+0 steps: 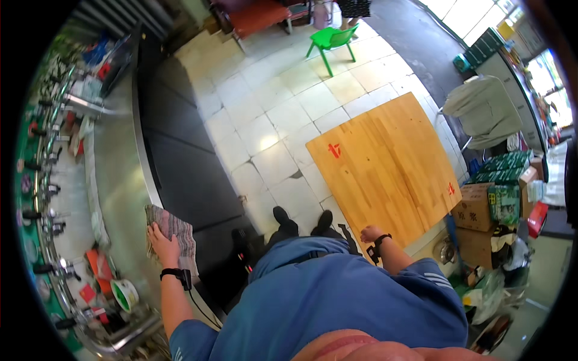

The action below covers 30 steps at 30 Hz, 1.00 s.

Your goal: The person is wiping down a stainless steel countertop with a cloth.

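Note:
My left hand [163, 243] lies palm down on a striped woven cloth [184, 237]. The cloth spreads over the rim of a stainless steel counter [119, 167], part of it beyond the edge. On the other side of me, my right hand [371, 234] hangs with its fingers loosely curled, and I see nothing in it. It overlaps the near edge of a wooden tabletop [384, 153] with red marks; whether it touches the wood cannot be told. Black straps with small devices circle both wrists.
Beer taps [52, 189] line the counter's far side, with a roll of tape [125, 295] close by. A green plastic chair [334, 39] stands on the tiled floor [280, 122]. Stacked cartons [472, 205] and a cloth-covered chair [483, 110] are at right. Another person's legs [350, 22] show at the top.

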{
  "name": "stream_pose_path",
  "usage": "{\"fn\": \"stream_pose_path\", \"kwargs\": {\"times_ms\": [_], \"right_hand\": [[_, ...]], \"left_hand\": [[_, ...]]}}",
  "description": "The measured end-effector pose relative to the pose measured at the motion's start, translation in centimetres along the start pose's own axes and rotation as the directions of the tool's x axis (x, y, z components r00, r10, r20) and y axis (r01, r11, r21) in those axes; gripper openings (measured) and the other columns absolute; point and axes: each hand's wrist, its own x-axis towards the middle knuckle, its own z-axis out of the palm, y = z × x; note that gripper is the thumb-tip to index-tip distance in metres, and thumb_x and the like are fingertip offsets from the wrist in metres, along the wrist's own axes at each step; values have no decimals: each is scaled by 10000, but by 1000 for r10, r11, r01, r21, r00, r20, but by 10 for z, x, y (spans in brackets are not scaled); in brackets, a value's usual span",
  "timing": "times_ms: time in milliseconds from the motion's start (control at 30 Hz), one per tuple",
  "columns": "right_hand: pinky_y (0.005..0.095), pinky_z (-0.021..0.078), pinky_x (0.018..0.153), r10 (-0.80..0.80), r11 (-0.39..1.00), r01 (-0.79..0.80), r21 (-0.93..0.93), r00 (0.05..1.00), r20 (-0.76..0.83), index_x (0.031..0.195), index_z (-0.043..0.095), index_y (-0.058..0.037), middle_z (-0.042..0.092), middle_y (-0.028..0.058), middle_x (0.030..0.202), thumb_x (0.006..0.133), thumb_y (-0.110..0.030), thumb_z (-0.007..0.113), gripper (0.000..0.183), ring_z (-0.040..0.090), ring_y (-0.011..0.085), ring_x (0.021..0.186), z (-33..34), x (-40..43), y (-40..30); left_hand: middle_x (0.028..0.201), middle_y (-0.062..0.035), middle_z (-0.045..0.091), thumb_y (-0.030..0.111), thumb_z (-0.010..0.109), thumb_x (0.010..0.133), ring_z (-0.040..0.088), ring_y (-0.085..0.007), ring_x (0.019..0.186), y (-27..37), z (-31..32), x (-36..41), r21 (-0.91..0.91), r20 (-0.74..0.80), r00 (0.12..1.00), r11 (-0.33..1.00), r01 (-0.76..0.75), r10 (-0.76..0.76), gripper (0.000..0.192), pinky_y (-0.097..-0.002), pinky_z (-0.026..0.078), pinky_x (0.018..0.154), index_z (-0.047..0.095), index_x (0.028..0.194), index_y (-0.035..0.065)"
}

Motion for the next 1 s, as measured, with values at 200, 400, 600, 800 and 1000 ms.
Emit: {"fn": "stream_pose_path", "kwargs": {"times_ms": [200, 400, 600, 800, 1000], "right_hand": [[387, 549, 657, -430, 615, 474, -631, 872, 235, 804, 709, -75, 696, 117, 757, 830, -227, 575, 205, 702, 235, 722, -8, 26, -37], [291, 502, 647, -773, 541, 784, -304, 606, 187, 1103, 667, -52, 662, 39, 767, 908, -327, 622, 340, 614, 132, 692, 58, -113, -307], [356, 521, 806, -807, -78, 992, -95, -6, 591, 1363, 523, -89, 690, 130, 936, 866, -434, 660, 620, 671, 248, 888, 267, -389, -376], [445, 513, 827, -628, -550, 834, 45, -448, 636, 1314, 560, -101, 697, 172, 1015, 865, -379, 621, 532, 662, 354, 938, 384, -440, -274], [387, 524, 713, -682, -236, 930, -282, 48, 730, 1260, 614, -109, 689, 157, 835, 892, -388, 614, 462, 670, 297, 776, 313, -372, -262]], "left_hand": [[1549, -212, 281, 257, 734, 788, 248, -415, 1430, 14, -2, -48, 72, -167, 986, 997, 4, 8, 869, -550, 253, 1139, 274, 1511, 117], [1548, -196, 294, 306, 726, 799, 276, -409, 1419, 5, 6, -52, 113, -207, 978, 993, 21, 3, 876, -569, 271, 1121, 261, 1526, 160], [1552, -180, 294, 333, 716, 818, 258, -388, 1437, -8, 18, -53, 112, -186, 982, 991, 66, -44, 854, -592, 286, 1105, 265, 1524, 172], [1571, -153, 275, 350, 717, 828, 265, -381, 1438, 16, 9, -52, 85, -172, 985, 996, 29, -14, 841, -579, 292, 1113, 268, 1522, 192], [1562, -168, 280, 295, 721, 820, 271, -389, 1431, -10, 6, -119, 67, -210, 977, 997, -33, 46, 859, -577, 294, 1113, 248, 1530, 192]]}}
